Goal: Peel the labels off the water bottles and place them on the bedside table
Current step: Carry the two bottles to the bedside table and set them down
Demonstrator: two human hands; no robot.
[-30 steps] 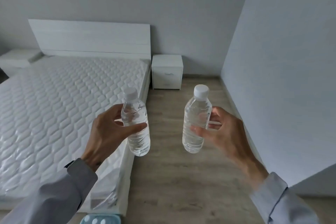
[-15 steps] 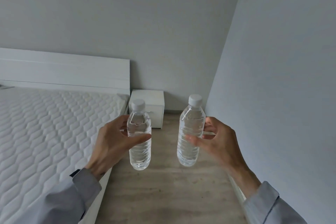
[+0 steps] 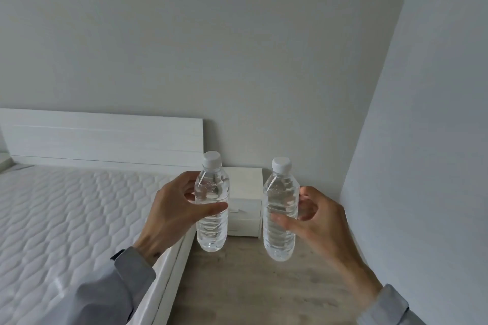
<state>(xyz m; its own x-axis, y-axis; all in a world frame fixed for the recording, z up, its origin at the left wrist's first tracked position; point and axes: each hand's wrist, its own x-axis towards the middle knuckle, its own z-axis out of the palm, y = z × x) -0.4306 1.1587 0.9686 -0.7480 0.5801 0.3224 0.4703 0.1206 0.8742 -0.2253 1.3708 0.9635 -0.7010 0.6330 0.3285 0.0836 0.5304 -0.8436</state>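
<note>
Two clear water bottles with white caps are held upright in the air, and no label shows on either. My left hand (image 3: 171,215) grips the left bottle (image 3: 211,192) round its middle, thumb across the front. My right hand (image 3: 315,221) grips the right bottle (image 3: 279,200) the same way. The white bedside table (image 3: 244,200) stands against the far wall straight behind the two bottles, and they hide part of it.
A bed with a white quilted mattress (image 3: 66,219) and a white headboard (image 3: 105,137) fills the left. A strip of wooden floor (image 3: 250,285) runs between the bed frame and the grey wall (image 3: 422,166) on the right.
The view has moved forward along the floor strip and tilted up. The bedside table is nearer, right behind the bottles. Both hands keep the same hold on the bottles.
</note>
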